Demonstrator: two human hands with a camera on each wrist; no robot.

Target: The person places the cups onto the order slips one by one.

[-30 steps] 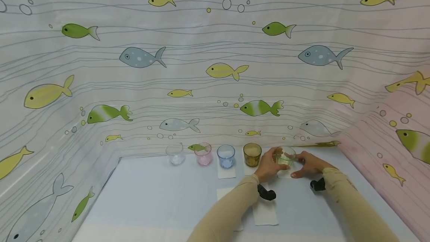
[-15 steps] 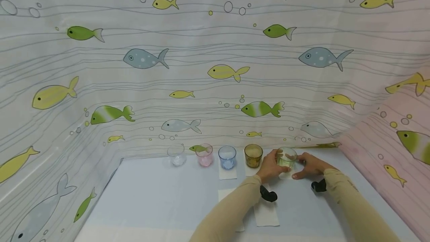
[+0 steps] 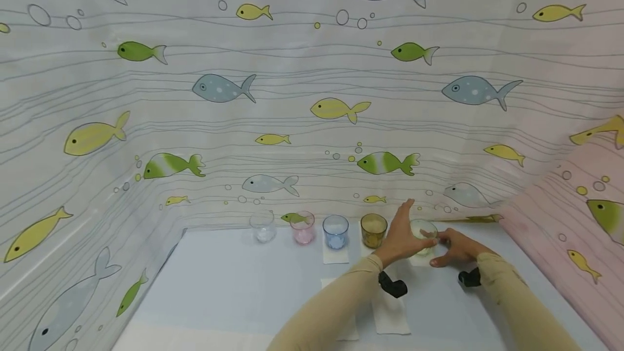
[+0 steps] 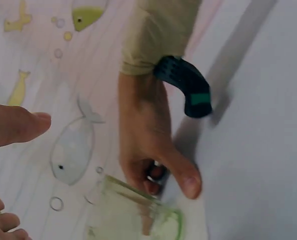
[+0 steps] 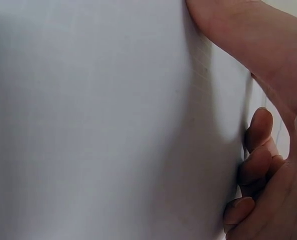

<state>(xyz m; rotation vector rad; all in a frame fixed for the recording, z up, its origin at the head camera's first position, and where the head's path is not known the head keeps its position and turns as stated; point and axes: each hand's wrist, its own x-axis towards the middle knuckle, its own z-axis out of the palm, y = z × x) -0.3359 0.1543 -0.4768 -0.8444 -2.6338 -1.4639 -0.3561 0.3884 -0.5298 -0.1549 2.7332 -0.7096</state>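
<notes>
A pale green drinking glass (image 3: 418,227) stands upright on a white paper napkin (image 3: 420,260) at the back right of the table. My left hand (image 3: 401,237) is at its left side, fingers stretched upward and thumb spread in front of the glass. At the other side is my right hand (image 3: 458,247), its thumb low near the table and its fingers loosely bent by the glass. In the left wrist view the right hand (image 4: 148,135) is beside the glass (image 4: 138,215), and the left thumb (image 4: 18,125) sticks out, apart from it.
Left of the green glass, an amber glass (image 3: 374,232), a blue glass (image 3: 336,233), a pink glass (image 3: 303,232) and a clear glass (image 3: 263,231) form a row. More napkins (image 3: 392,316) lie nearer the front. A fish-patterned curtain (image 3: 292,85) borders the table.
The left hand has let go of the green glass; its fingers have straightened and lifted. The right hand stays at the glass's right side. The head view has shifted slightly.
</notes>
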